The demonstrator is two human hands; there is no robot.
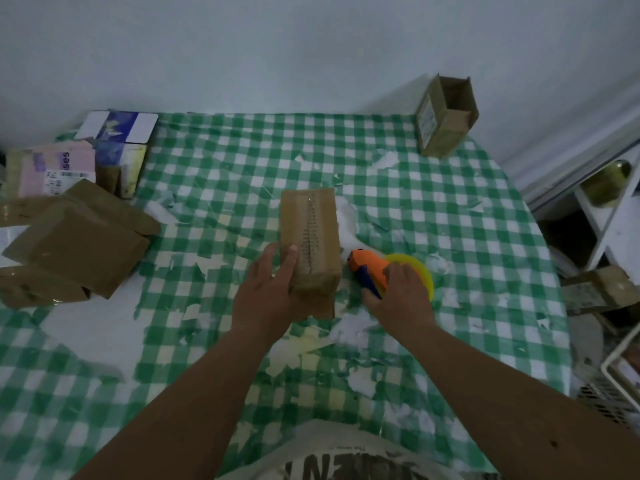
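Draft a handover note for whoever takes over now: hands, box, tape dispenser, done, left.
Left hand grips the near end of the small cardboard box, thumb on top; box lies on the checked cloth.
Right hand grips the orange tape dispenser, lying on the cloth just right of the box.
Done: a tape strip seems to run along the box top.
Left: probably tape the near end; far end not visible.

Dim, flat light with a cool blue-grey cast; no source in view. Wall [311, 46] evenly grey, no hotspot. Shadows weak: a soft one under the near end of the cardboard box [308, 223], another beneath the stacked boxes [76, 244] at the left edge of the tabletop [485, 209]. Faint sheen on their tape. Detail soft and noisy throughout. Orange tape dispenser [369, 268] the only saturated colour. Wide-angle bend: the tabletop's right edge curves, corners stretch and darken.
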